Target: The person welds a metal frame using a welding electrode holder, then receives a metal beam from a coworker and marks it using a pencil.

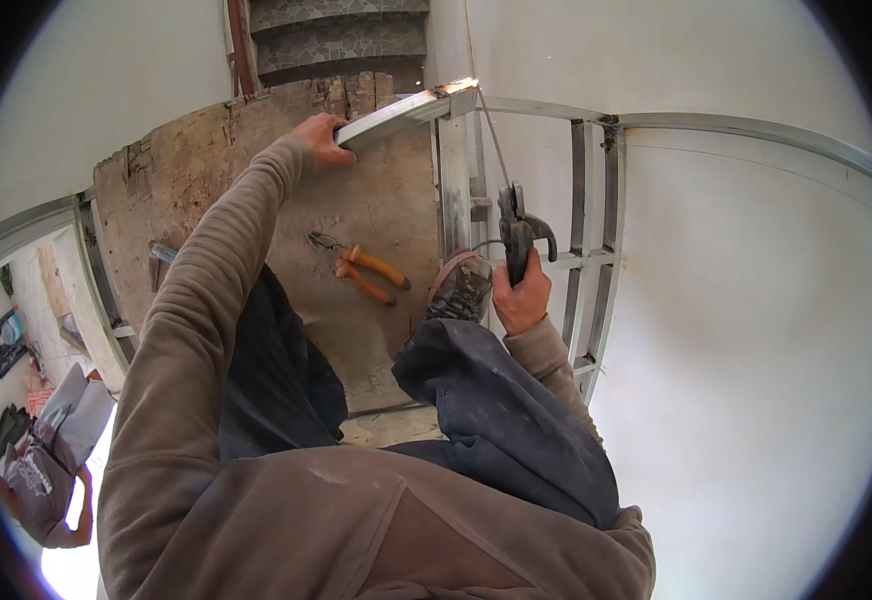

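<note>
My right hand (pixel 523 293) is wrapped round the handle of a welding electrode holder (pixel 516 225). A thin welding rod (pixel 493 135) runs up from its jaws to the far end of a metal bar (pixel 406 113), where a bright glow shows. My left hand (pixel 325 139) grips the near end of that bar. The bar's far end meets the top of an upright metal post (pixel 454 180); whether they are joined I cannot tell. Orange-handled pliers (pixel 368 272) lie on the worn wooden board (pixel 286 210) below my hands.
A metal frame (pixel 596 200) stands along the white wall on the right. Stone-patterned stairs (pixel 341 40) rise beyond the board. My shoe (pixel 459 285) rests beside the post. At lower left, a person (pixel 46 480) is visible below the board's level.
</note>
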{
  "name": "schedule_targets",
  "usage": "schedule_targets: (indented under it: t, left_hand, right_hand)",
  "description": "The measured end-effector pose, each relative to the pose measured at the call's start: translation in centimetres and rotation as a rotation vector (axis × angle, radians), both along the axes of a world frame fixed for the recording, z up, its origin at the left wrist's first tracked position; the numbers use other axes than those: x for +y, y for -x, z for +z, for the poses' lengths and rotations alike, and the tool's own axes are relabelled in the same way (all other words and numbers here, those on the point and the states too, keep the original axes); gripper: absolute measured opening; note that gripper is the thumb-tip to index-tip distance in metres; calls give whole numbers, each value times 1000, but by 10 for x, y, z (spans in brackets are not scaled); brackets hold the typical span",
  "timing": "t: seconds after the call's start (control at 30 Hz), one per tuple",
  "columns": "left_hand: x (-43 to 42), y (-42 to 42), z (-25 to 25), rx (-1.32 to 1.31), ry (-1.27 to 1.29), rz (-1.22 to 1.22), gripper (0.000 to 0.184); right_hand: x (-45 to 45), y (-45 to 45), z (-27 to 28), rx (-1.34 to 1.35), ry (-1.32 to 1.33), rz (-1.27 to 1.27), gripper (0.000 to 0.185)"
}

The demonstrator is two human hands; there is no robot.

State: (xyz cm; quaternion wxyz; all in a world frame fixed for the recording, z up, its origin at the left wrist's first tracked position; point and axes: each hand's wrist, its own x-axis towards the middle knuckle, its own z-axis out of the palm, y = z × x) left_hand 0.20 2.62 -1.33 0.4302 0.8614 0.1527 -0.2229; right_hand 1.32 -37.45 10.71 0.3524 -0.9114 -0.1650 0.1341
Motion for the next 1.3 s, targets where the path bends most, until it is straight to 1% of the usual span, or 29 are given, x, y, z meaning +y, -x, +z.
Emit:
schedule_targets:
  t: [0.2,0.27,0.3,0.33,0.37,0.43,0.47,0.73,0.93,1.03,1.13,1.23,1.3]
  left_hand:
    - [-1,0,2,-20,-66,-8,61]
    - [-10,5,9,-97,-181,49,62]
    - [-13,7,13,-136,-238,77,63]
    - [3,-3,1,-7,10,-60,62]
    - [4,-2,-3,-28,27,-46,62]
    - [3,2,-15,-110,-68,-26,62]
    - [5,3,-20,-101,-63,-26,62]
    - [0,2,0,-40,-45,-7,64]
    - [-1,4,-4,-52,-68,11,66]
    - [-1,1,5,9,-24,-6,67]
    - [-1,1,7,9,-35,-3,67]
    - [1,-2,7,74,-2,-5,70]
    - [-5,-2,6,95,-124,50,72]
  right_hand:
    - [2,0,3,20,40,18,23]
    - [-4,-1,-2,-11,35,72,25]
    - [-3,0,-1,-7,13,46,26]
    - [-2,1,1,-4,-10,21,27]
    - [0,2,2,0,-32,-5,28]
    - [1,2,3,-16,-54,2,26]
    - [1,2,3,-12,-52,0,25]
    - [2,2,1,21,-18,-18,22]
    - [1,2,0,29,21,-8,20]
    - [2,1,4,34,13,-6,20]
    - [4,1,4,25,7,-7,20]
    - [6,1,5,24,13,-4,20]
    - [3,2,2,26,32,1,20]
